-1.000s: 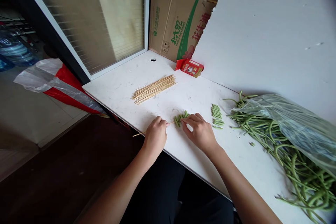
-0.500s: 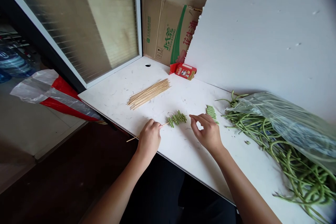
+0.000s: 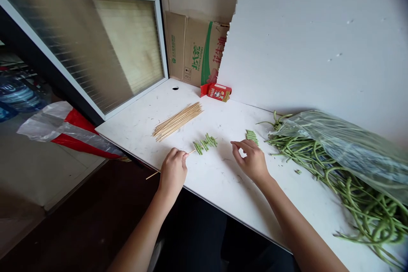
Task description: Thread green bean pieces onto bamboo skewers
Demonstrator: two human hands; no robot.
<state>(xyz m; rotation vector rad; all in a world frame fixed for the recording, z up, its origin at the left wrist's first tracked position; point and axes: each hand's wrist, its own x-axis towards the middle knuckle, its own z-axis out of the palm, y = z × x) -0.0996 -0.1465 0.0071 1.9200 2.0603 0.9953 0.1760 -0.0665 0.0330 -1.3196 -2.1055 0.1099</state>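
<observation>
My left hand (image 3: 173, 171) is closed round a thin bamboo skewer (image 3: 191, 152) near the white table's front edge. Several short green bean pieces (image 3: 205, 143) are threaded on the skewer's far end. The skewer's blunt end sticks out past the table edge. My right hand (image 3: 251, 160) rests on the table to the right of the skewered pieces, fingers loosely curled and apart, holding nothing. Just beyond its fingertips lies a small row of cut bean pieces (image 3: 251, 136).
A bundle of bamboo skewers (image 3: 177, 120) lies further back on the white table (image 3: 223, 178). A heap of long green beans (image 3: 350, 187) under a clear plastic bag (image 3: 347, 144) fills the right side. A small red box (image 3: 216, 91) and a cardboard carton (image 3: 194, 51) stand at the back.
My right hand has let go of the skewered bean pieces and drawn back to the right, toward the row of cut pieces. The left hand still grips the skewer. The camera tilted.
</observation>
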